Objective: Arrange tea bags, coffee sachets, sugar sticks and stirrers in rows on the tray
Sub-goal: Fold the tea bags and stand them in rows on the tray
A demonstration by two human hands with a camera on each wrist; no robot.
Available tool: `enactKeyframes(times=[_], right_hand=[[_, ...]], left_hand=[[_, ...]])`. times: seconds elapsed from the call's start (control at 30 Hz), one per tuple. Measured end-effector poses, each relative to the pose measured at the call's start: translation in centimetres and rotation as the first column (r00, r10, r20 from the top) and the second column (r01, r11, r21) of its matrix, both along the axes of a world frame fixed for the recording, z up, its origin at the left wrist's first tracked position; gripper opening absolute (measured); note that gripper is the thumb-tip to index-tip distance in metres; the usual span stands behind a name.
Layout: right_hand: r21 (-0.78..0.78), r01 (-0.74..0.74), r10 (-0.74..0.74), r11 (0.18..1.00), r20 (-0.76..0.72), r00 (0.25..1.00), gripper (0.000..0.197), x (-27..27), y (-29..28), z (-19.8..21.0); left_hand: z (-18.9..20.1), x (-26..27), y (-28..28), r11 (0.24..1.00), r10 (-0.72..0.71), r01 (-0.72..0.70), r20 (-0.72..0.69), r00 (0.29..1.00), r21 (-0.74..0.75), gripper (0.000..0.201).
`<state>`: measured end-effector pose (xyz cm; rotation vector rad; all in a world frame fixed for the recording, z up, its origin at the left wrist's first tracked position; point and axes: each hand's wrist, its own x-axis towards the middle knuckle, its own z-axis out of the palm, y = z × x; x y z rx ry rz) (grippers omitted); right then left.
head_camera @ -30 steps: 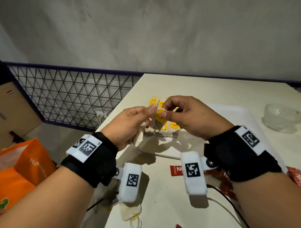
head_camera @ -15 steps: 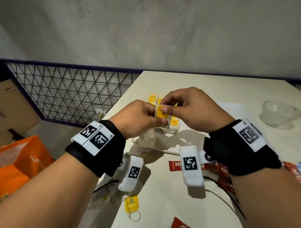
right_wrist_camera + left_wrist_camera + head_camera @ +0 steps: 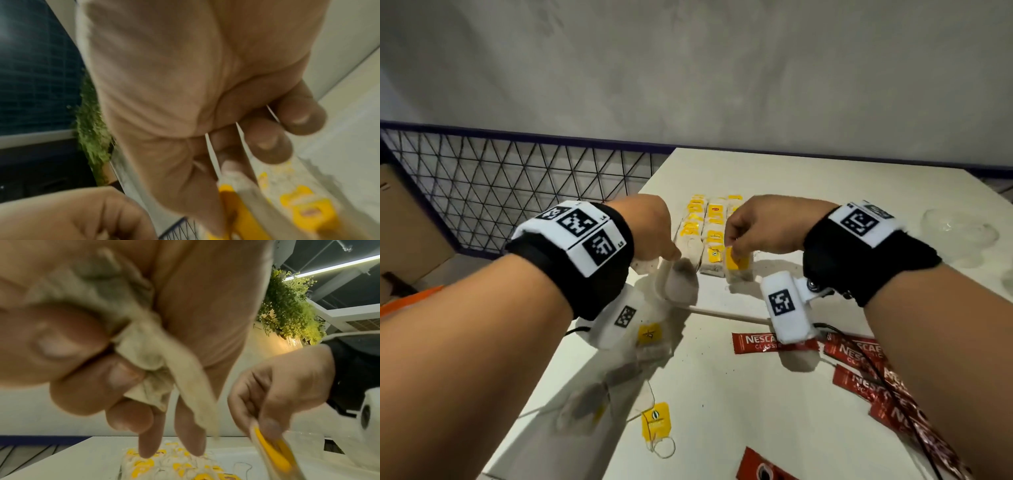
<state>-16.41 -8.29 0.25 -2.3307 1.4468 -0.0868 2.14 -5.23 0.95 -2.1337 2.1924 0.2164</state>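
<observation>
Overhead: left hand clutching a bunch of tea bags, loose ends dangling above the tray's near-left corner. Right hand pinching one yellow-tagged tea bag, touching the near end of the tea-bag rows at the tray's far-left part. Nescafé sachets scattered on the bench near the right edge; more loose tea bags along the near-left edge. Only from the left wrist: crumpled bags pressed under curled fingers, two fingers extended. Right wrist view blurred, yet the thumb-and-finger pinch visible.
</observation>
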Motion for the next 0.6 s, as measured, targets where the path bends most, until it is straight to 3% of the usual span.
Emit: enactKeyframes(times=[0.17,0.33,0.6], right_hand=[[0.043,-0.009,0.015,0.999,-0.14,0.99,0.013,0.1,-1.3,-2.3],[0.031,0.031,-0.028,0.999,-0.097,0.995,0.018,-0.2,-2.2,-2.7],[0.021,0.078,-0.076,0.997,-0.089,0.993,0.005,-0.5,-2.9,-3.7]], left_hand=[[0.1,0.2,0.1,1.0,-0.002,0.002,-0.025,1.0,0.015,0.032],[-0.4,0.3,0.1,1.0,-0.018,0.018,-0.043,0.999,0.019,0.031],[-0.6,0.2,0.4,0.999,-0.013,0.017,-0.099,0.995,0.035,0.026]])
